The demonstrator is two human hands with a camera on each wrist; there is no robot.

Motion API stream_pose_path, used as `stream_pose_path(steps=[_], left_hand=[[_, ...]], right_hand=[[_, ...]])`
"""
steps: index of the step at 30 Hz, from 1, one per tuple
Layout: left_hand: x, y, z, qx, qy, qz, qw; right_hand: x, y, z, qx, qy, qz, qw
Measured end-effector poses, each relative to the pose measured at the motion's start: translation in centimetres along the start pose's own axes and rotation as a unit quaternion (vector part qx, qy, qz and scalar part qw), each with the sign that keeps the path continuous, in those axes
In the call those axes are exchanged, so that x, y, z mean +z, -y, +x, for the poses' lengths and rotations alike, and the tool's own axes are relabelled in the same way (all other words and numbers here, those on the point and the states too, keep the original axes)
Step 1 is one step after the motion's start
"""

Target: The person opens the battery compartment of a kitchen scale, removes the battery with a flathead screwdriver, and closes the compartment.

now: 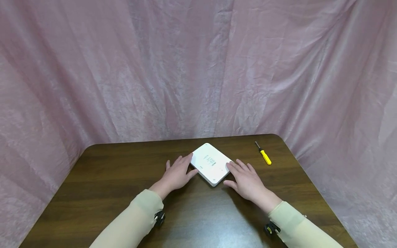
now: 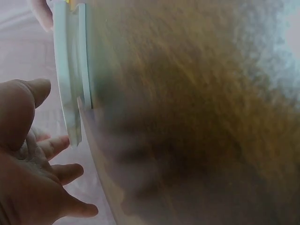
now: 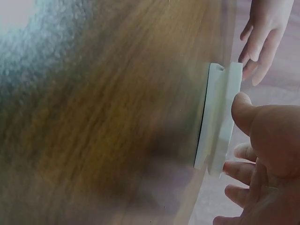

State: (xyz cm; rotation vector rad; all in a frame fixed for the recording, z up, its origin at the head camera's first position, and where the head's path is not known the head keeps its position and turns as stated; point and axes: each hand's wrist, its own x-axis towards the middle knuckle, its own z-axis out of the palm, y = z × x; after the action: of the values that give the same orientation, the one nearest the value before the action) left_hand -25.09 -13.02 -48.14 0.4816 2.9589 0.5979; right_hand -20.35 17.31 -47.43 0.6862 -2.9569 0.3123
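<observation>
A flat white plastic device (image 1: 208, 162) with rounded corners and small printed text on top lies on the wooden table, turned cornerwise. Seen from the side, its edge (image 2: 65, 70) has a groove between two layers. My left hand (image 1: 177, 174) is at its left corner, the fingertips touching the edge and the thumb spread toward the near left side. At the right corner, the fingers of my right hand (image 1: 246, 181) rest against the edge, thumb apart from it. Both hands have loosely extended fingers, which the right wrist view also shows for the right hand (image 3: 262, 159).
A screwdriver (image 1: 264, 155) with a yellow handle lies to the right of the device, its metal tip toward the far edge. The brown table (image 1: 118, 179) ends at a pink curtain (image 1: 173, 69) hanging behind it.
</observation>
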Motion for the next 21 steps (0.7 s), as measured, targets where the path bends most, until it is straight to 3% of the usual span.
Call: stream_pose_path(steps=[21], left_hand=[[0.3, -0.8, -3.0, 0.019, 0.004, 0.003, 0.9998]], right_hand=[[0.0, -1.3, 2.6, 0.032, 0.029, 0.009, 0.9990]])
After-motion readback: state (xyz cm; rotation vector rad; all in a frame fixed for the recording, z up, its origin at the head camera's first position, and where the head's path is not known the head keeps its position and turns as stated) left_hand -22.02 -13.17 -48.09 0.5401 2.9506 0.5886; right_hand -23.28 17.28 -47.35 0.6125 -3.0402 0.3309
